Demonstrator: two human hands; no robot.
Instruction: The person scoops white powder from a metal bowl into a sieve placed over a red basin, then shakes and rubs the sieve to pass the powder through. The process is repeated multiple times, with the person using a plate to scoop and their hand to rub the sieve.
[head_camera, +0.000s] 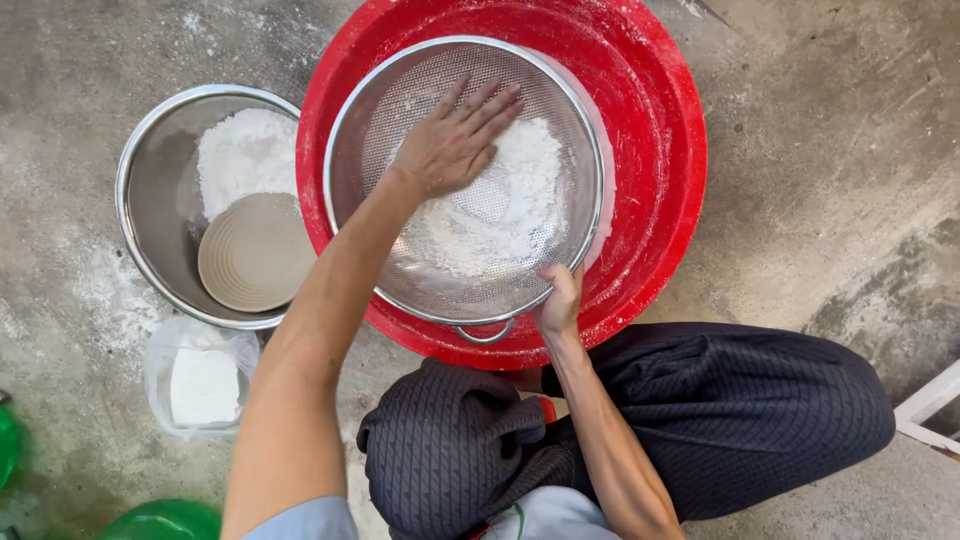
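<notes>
red basin (660, 150), white flour (490, 215), steel sieve (400, 90)

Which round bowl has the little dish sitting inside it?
The steel bowl on the left: a tan dish lies in it beside flour. The red basin holds the mesh sieve instead.

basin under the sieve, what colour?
Red basin, dusted with white flour; head view shows it.

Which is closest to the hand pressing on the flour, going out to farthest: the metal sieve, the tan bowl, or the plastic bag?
Measured from the left hand in the head view:
1. Metal sieve: right under the hand, inside the red basin.
2. Tan bowl: off to the left, inside the steel bowl.
3. Plastic bag: farthest, lower left on the floor.
</notes>
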